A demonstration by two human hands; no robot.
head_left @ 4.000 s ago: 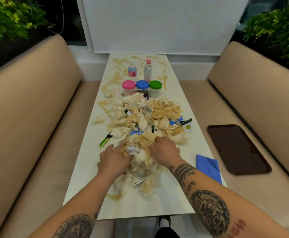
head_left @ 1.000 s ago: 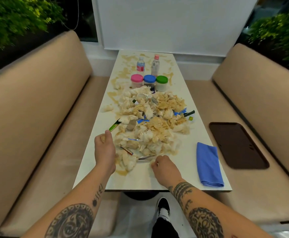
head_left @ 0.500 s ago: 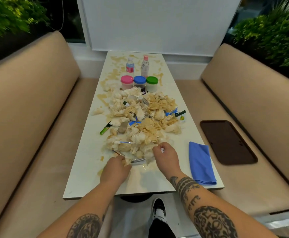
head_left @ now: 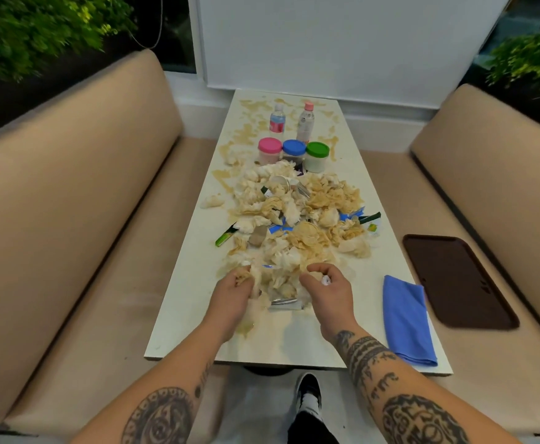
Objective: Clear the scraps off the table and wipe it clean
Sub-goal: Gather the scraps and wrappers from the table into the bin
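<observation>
Crumpled scraps [head_left: 294,232] now gripped by both — left hand [head_left: 235,291] and right hand [head_left: 324,291], fingers newly curled

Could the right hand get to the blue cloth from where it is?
Probably yes. The blue cloth lies flat on the table beside the right hand, with bare tabletop between them. But that hand is closed on scraps, which it would have to drop first.

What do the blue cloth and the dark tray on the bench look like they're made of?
Blue cloth: soft matte fabric, likely microfibre; it lies folded with limp edges. Dark tray: probably hard plastic, dark brown, with a raised rim and faint sheen.
</observation>
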